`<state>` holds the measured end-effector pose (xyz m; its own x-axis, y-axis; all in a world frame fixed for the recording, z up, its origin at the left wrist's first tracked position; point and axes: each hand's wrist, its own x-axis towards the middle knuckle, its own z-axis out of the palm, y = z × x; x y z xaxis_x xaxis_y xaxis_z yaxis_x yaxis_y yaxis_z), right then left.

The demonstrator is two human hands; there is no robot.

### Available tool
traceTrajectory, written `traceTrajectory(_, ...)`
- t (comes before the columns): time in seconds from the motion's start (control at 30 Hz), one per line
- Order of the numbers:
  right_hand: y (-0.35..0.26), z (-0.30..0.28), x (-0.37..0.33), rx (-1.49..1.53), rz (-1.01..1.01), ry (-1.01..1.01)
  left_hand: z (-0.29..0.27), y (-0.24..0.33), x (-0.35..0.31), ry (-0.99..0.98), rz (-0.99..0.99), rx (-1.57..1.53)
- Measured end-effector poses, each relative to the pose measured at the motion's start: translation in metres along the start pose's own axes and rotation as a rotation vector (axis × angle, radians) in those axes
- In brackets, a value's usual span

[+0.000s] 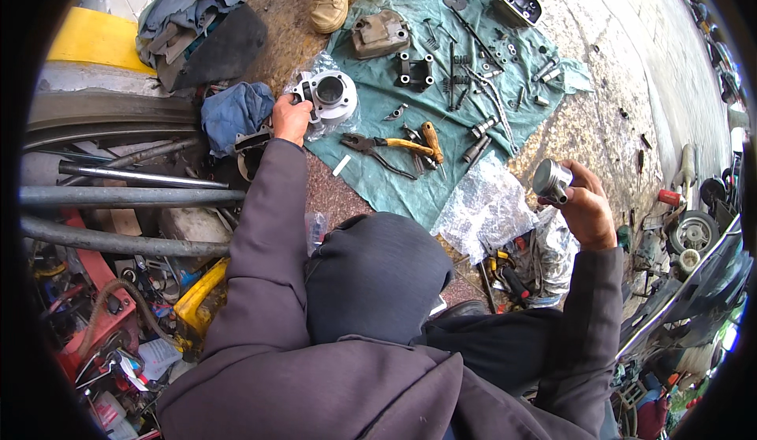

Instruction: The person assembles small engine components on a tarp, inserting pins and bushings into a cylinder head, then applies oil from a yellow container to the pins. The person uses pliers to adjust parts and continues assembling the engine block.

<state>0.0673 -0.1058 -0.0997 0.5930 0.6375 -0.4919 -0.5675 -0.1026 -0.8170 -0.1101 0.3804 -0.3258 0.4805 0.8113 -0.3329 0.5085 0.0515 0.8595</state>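
Note:
My left hand (291, 120) is closed on the near-left edge of a silver engine cylinder (337, 109), its round bore facing up. Clear plastic wrap (318, 63) lies under and around the cylinder, at the left side of a green cloth (402, 184). Held up off the ground at the right, a silver piston (550, 180) is in my right hand (590, 211), thumb and fingers around its side. Between my hands, pliers (386, 147) with yellow handles and a yellow-handled screwdriver (432, 142) rest on the cloth.
Farther off on the cloth are a cylinder head cover (380, 34), a black bracket (415, 70), a chain (498, 109) and several small parts. Crumpled plastic (482, 207) lies nearer me. Metal tubes (130, 196) crowd the left. A person's shoe (330, 0) stands at the far edge.

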Motion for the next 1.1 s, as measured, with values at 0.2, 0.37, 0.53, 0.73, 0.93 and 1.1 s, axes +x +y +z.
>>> traceTrajectory(0.2, 0.001, 0.01, 0.0, -0.015, -0.006, 0.018, 0.013, 0.074, -0.073, 0.064, 0.357, 0.078)
traceTrajectory(0.37, -0.001, 0.031, 0.006, -0.06, 0.0, 0.054, 0.059, 0.176, -0.159, -0.879, 0.434, -0.082)
traceTrajectory(0.53, -0.005, 0.043, 0.005, -0.074, -0.023, 0.025, 0.095, 0.236, -0.205, -1.044, 0.829, 0.189)
traceTrajectory(0.73, -0.004, 0.045, 0.006, -0.009, -0.058, 0.048, 0.111, 0.247, -0.22, -1.001, 1.015, 0.176)
traceTrajectory(0.93, -0.004, 0.044, 0.003, 0.119, -0.042, -0.028, 0.115, 0.248, -0.226, -1.024, 0.964, 0.105)
traceTrajectory(1.1, -0.001, 0.042, 0.001, 0.181, -0.029, -0.055, 0.119, 0.248, -0.229, -1.013, 1.04, 0.073)
